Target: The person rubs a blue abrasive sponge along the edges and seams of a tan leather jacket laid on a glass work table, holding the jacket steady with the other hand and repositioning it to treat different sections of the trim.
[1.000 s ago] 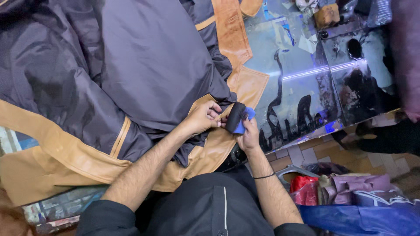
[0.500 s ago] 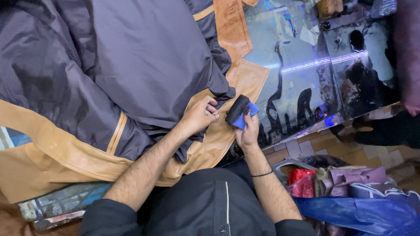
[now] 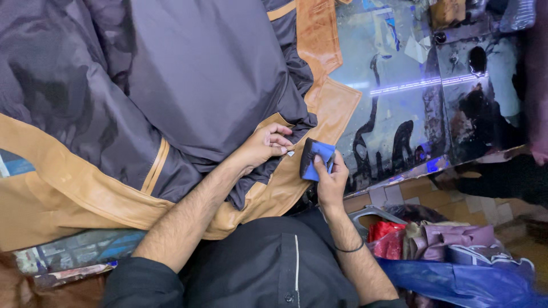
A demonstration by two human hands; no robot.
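A tailoring or leather-garment workshop: a glass-topped counter [image 3: 411, 114], smeared dark with stains, carries a spread jacket of tan leather panels [image 3: 68, 188] and dark grey lining [image 3: 188, 74]. Below the counter's edge, a heap of fabric scraps [image 3: 445, 239] sits on a tiled floor [image 3: 434, 199].

Light: bright, from overhead | Glare: light strip mirrored in glossy bench [image 3: 434, 108] | Shadows: soft | Focus: sharp centre, edges slightly smeared
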